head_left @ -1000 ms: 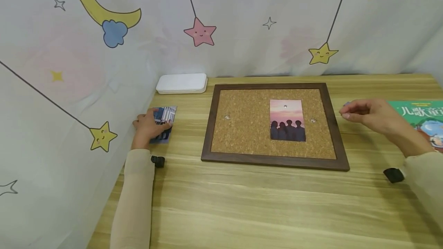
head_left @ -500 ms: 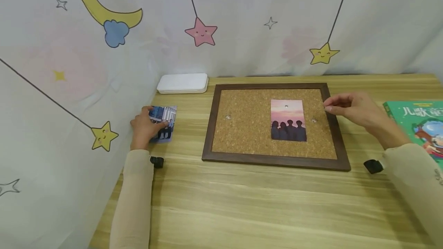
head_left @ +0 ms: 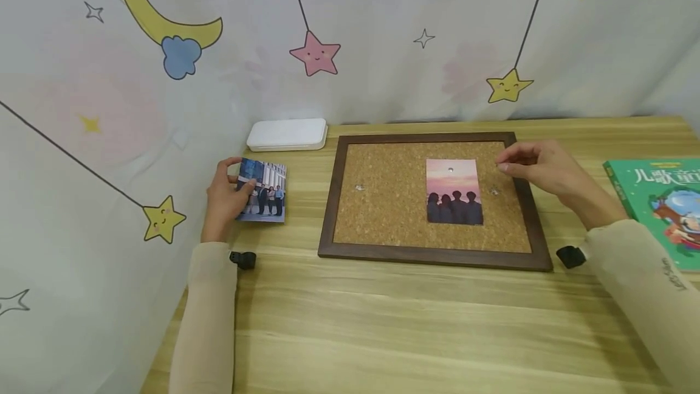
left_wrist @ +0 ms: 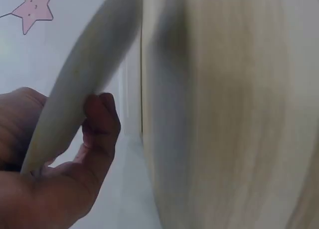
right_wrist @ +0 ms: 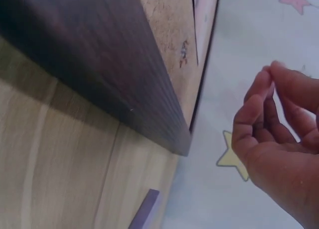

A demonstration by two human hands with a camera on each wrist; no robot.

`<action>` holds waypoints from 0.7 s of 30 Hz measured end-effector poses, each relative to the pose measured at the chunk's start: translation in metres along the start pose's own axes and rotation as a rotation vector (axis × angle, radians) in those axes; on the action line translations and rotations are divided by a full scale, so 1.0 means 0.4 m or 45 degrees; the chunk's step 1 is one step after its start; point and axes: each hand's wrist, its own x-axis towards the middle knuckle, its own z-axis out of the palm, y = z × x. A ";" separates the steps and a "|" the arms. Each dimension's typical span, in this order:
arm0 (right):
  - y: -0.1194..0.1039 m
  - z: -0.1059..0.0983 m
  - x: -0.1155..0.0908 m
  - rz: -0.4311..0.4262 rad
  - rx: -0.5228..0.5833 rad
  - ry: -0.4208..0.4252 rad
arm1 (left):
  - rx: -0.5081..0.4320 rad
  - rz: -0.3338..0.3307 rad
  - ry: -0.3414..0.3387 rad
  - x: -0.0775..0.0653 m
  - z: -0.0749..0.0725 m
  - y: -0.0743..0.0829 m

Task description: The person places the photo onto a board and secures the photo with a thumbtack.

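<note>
My left hand (head_left: pixel 223 200) grips the left side of a photo print (head_left: pixel 271 200) of several people standing before a building, thumb on its picture side. In the left wrist view the photo's pale back (left_wrist: pixel 75 79) tilts up off the wooden table. My right hand (head_left: pixel 552 170) is over the upper right of a framed corkboard (head_left: pixel 391 211), thumb and fingertips pinched together; nothing shows between them in the right wrist view. A sunset photo (head_left: pixel 454 190) of silhouettes hangs on the cork by a silver thumbtack (head_left: pixel 451 169). Small shiny pieces sit at the cork's left (head_left: pixel 359 187) and right (head_left: pixel 494 191).
A white case (head_left: pixel 287 134) lies at the back left, against the printed curtain. At the right is a green children's book (head_left: pixel 667 211). A small purple object (right_wrist: pixel 145 209) lies on the table beside the board's frame in the right wrist view.
My left hand has lifted the photo off the table and tilted it toward me. My right hand has moved left, from beside the book to over the board's right edge.
</note>
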 end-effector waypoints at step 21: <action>-0.034 0.041 0.010 0.010 0.091 0.007 | -0.438 0.118 -0.203 -0.026 0.111 0.157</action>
